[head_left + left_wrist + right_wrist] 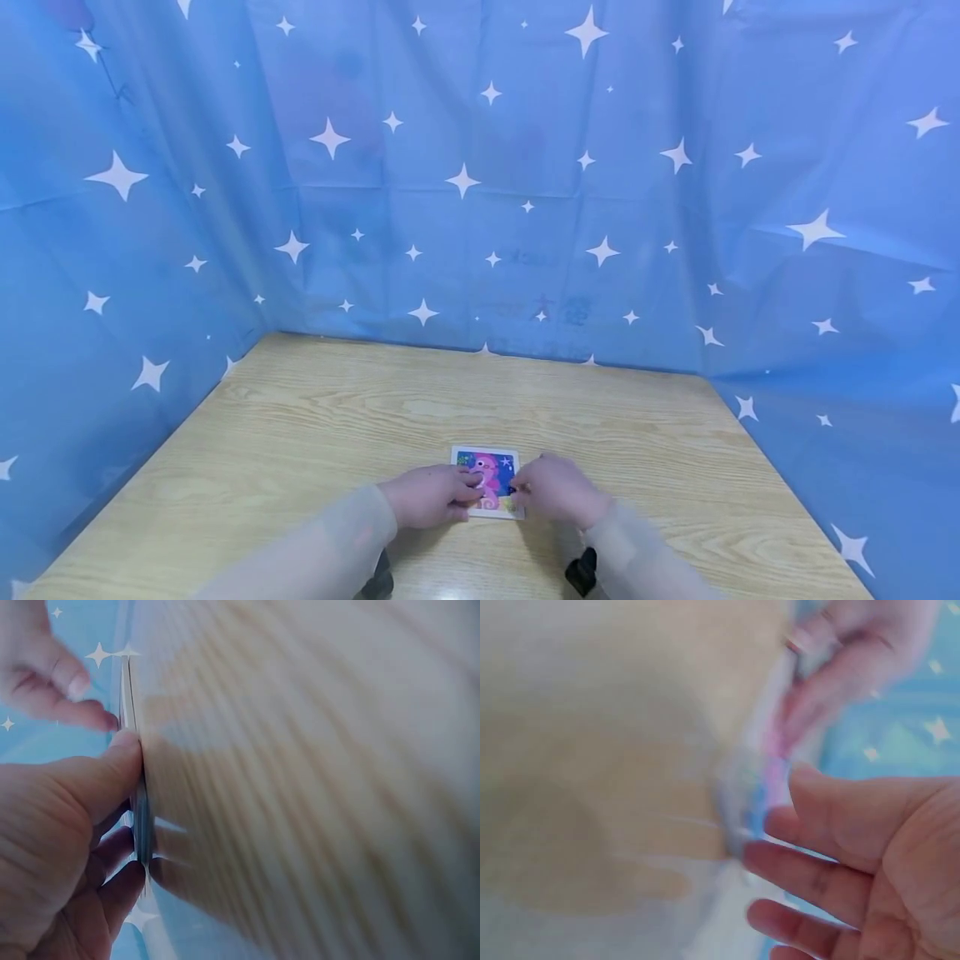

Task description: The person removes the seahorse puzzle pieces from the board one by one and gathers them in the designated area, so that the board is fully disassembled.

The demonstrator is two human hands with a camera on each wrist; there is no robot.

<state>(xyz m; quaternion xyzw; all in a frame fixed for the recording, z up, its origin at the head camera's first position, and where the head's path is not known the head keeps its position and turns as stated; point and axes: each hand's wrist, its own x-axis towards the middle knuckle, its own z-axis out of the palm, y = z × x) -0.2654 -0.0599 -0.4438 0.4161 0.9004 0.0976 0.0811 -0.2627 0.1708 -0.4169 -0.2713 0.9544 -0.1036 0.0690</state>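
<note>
A small square picture board (489, 465) with a white border lies on the wooden table near its front edge. It shows a pink seahorse on dark blue. From the left, my left hand (431, 495) holds it, fingers over the picture and thumb at the near edge. The left wrist view shows the board's thin edge (142, 802) beside that thumb. On the other side, my right hand (558, 490) has its fingertips at the right border, beside a small dark spot. In the right wrist view its fingers (810, 877) are extended and spread, with the board blurred behind them.
The light wood table (360, 400) spreads out behind and to both sides of the board. Blue curtains (420, 217) with white stars stand along its back and sides. A black band (582, 572) is on the right wrist.
</note>
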